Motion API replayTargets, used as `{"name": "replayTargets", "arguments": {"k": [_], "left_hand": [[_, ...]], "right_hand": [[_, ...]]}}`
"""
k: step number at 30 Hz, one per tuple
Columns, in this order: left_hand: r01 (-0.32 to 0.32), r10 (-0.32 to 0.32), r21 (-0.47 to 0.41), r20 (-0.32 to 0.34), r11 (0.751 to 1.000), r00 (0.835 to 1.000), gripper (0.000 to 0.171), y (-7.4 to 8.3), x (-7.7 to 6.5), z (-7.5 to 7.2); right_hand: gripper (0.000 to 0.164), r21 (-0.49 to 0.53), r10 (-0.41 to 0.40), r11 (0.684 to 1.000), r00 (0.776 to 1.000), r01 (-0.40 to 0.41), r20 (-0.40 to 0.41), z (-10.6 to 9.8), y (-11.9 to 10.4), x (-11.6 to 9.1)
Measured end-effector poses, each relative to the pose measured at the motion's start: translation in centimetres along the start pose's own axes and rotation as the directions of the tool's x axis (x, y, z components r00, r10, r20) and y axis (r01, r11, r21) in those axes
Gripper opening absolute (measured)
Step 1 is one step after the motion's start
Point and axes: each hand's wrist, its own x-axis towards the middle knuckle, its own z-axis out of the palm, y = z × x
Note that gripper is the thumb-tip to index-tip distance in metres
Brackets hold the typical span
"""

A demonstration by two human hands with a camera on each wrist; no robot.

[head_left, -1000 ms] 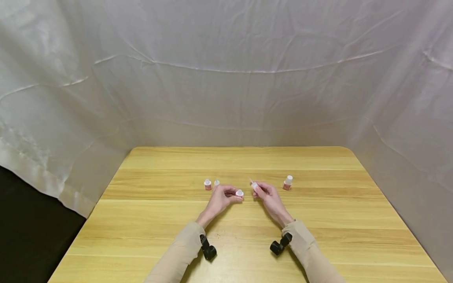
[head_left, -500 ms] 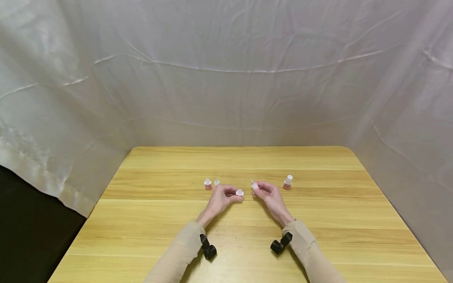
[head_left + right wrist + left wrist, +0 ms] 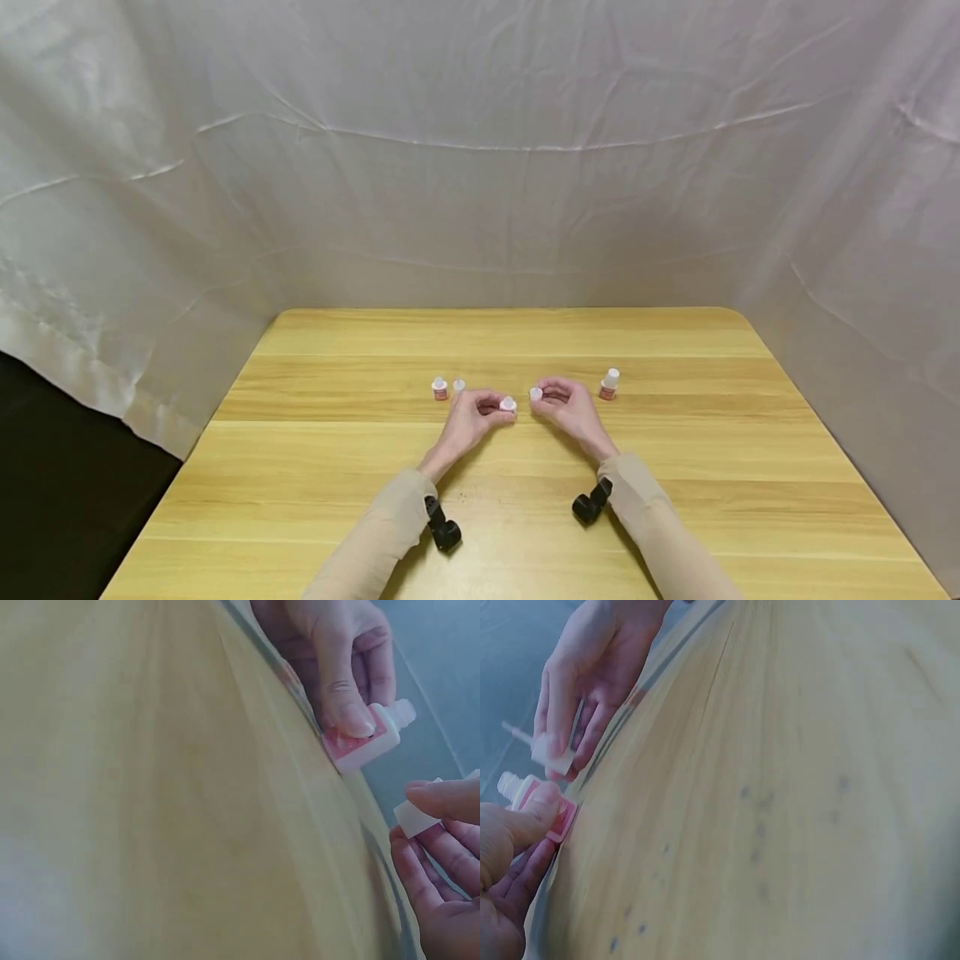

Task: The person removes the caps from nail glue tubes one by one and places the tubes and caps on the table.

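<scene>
My left hand [image 3: 471, 417] pinches a small white bottle with a pink label [image 3: 531, 796] between thumb and fingers. Its threaded neck is uncovered, and it stands at the table surface. To the right of it, my right hand [image 3: 570, 410] pinches a white cap [image 3: 417, 818] that has a thin stem, seen in the left wrist view. Cap and bottle are apart. Left of my left hand stand another bottle with no tall cap on it [image 3: 439, 389] and a small white piece [image 3: 459, 386], its lower part hidden by the hand.
A bottle with a tall white cap [image 3: 609, 385] stands to the right, beyond my right hand. The wooden table [image 3: 712, 517] has small dark specks near its front. Pale curtains [image 3: 510, 208] hang behind and at the sides.
My right hand has shifted slightly left and turned the cap, so its stem no longer shows in the head view. The left hand and its bottle have stayed nearly still.
</scene>
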Motion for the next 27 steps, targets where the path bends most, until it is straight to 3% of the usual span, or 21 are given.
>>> {"name": "replayTargets", "arguments": {"k": [8, 14, 27], "left_hand": [[0.046, -0.04, 0.069, -0.091, 0.997, 0.995, 0.021, 0.8, 0.6, 0.9], [0.048, -0.033, 0.096, -0.154, 0.994, 0.988, 0.021, 0.7, 1.0, 1.3], [0.024, 0.002, 0.133, -0.19, 0.991, 0.982, 0.021, 0.6, 1.3, 1.6]], "right_hand": [[0.033, -0.072, -0.008, 0.997, 0.999, 0.006, -0.031, 0.3, 0.1, 1.1], [0.03, -0.121, -0.029, 0.992, 0.999, 0.027, -0.015, 0.5, 0.1, 1.4], [0.03, -0.167, -0.011, 0.986, 1.0, 0.008, -0.013, 0.7, 0.4, 1.7]]}}
